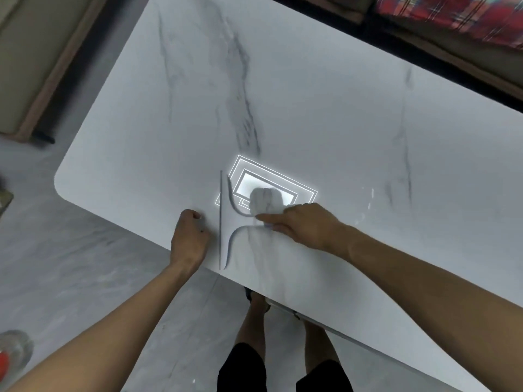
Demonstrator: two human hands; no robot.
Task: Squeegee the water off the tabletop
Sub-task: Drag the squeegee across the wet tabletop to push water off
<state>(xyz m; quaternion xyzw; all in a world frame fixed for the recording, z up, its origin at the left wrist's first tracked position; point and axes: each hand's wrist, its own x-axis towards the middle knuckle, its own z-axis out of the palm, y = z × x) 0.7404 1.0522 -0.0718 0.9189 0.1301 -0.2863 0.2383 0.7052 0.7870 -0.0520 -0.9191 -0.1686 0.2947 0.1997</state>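
The white marble tabletop (pixel 325 114) fills most of the view, and a ceiling light is mirrored in its wet sheen. A pale T-shaped squeegee (pixel 226 222) lies flat on it near the front edge, its long thin blade on the left and its handle running right. My right hand (pixel 305 227) grips that handle, with the forefinger stretched along it. My left hand (pixel 189 236) rests on the table just left of the blade, fingers curled, nothing visible in it. A few small water glints (pixel 370 195) show to the right.
The table's rounded corner (pixel 60 185) is at the left, and its front edge runs down to the right over my legs. Grey floor lies below. A wooden frame (pixel 48 80) stands at the far left, plaid fabric (pixel 452 15) at the top right, and a clear red-marked object (pixel 12 355) at the bottom left.
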